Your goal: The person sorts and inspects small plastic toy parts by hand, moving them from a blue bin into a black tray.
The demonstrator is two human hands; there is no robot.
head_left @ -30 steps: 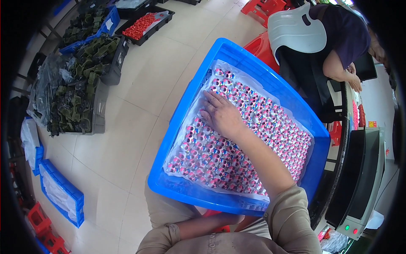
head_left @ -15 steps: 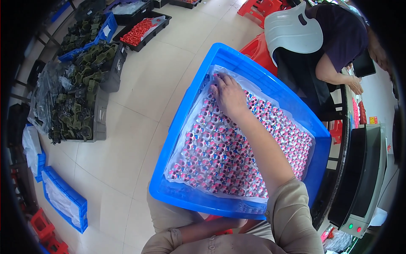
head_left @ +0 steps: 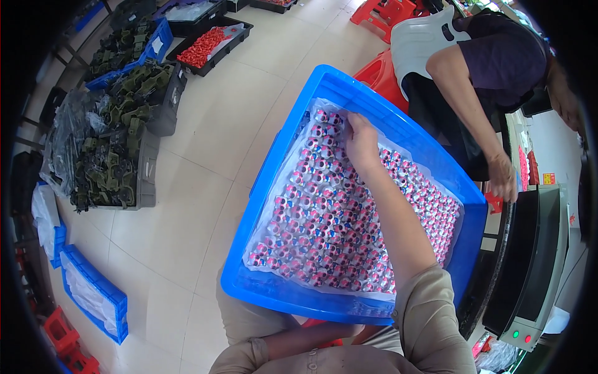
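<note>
A large blue plastic bin [head_left: 274,299] rests at my lap, lined with a white sheet [head_left: 324,103]. Rows of small pink, white and black painted figures [head_left: 305,218] cover the sheet closely. My right hand [head_left: 362,142] is over the far part of the rows, near the sheet's far edge. Its fingers are curled together, and what they hold, if anything, is hidden. Below the bin's near rim my left forearm [head_left: 302,341] crosses my lap. The bin's rim hides most of my left hand [head_left: 350,330], and its fingers do not show.
At left stand crates of dark green strapped parts [head_left: 112,162] and a black tray of red pieces [head_left: 208,50]. A blue crate [head_left: 93,293] is lower left. Red stools [head_left: 380,75] and a co-worker [head_left: 511,56] are at far right, beside a bench machine [head_left: 529,262].
My right hand has moved right along the far rows, uncovering figures in the far left corner. Its fingers have drawn together. The co-worker's arm has swung nearer to me.
</note>
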